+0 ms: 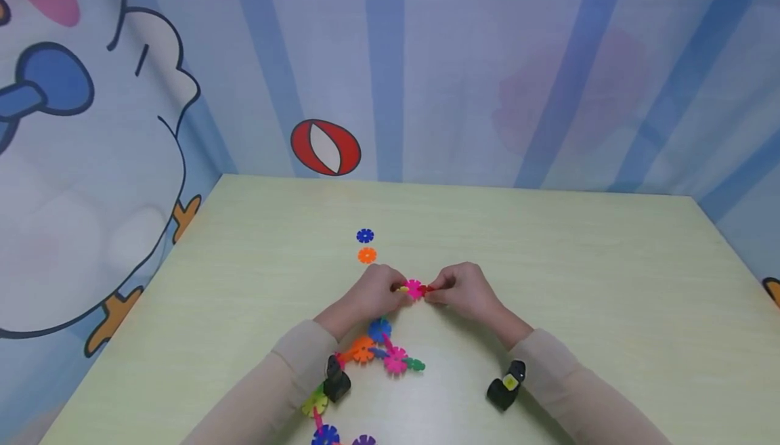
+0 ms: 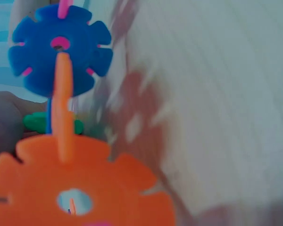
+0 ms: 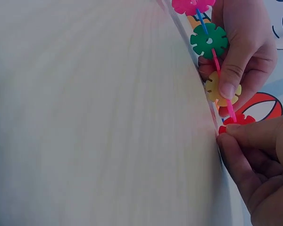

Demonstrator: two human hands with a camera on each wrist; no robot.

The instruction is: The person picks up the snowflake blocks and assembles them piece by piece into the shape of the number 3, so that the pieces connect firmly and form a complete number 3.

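In the head view my left hand (image 1: 376, 294) and right hand (image 1: 468, 292) meet over the middle of the table. My left thumb and fingers pinch a yellow notched plastic disc (image 3: 214, 90), clearest in the right wrist view. My right hand pinches a red disc (image 3: 245, 119) by its edge. A pink disc (image 1: 414, 289) joins the two, seen edge-on in the right wrist view. From the yellow one the chain runs on through a green disc (image 3: 209, 40). Closer to the left wrist camera, a blue disc (image 2: 61, 75) and an orange disc (image 2: 80, 174) interlock.
The chain's tail, with a pink disc (image 1: 395, 359) and a lime disc (image 1: 315, 401), lies by my left forearm. Beyond my left hand lie a loose orange disc (image 1: 367, 255) and a loose blue disc (image 1: 365, 236). A printed curtain (image 1: 451, 79) stands behind the table (image 1: 609, 282).
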